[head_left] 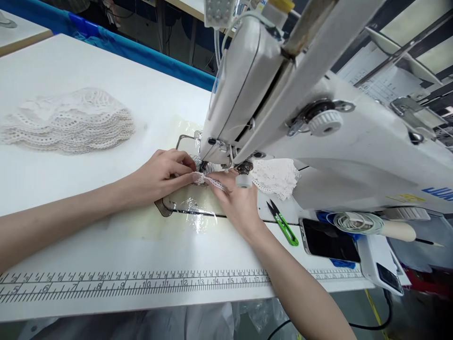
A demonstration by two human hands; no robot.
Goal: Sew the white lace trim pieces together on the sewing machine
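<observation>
Fingers point(187, 175) first: I log both sets at the needle, middle of the frame.
Upper left: flat stack of white eyelet lace pieces point(71, 123) on the white table point(71, 226), untouched, well apart from the hands.
Lower edge: printed black ruler scale point(134, 282).
Left hand point(161, 174): fingertips drawn together, pinching the narrow white lace strip point(212, 181) just in front of the presser foot.
Right hand point(239, 200): fingers laid out flat, pressing the same strip to the plate.
Above: white industrial sewing machine point(318, 108).
Right of the needle: small heap of white lace point(278, 175) behind the foot. I judge these pieces done, and few against the stack that is left.
Further right: green-handled thread snips point(285, 225) and black smartphone point(329, 240), both lying idle.
Needle up or down: I cannot tell.
</observation>
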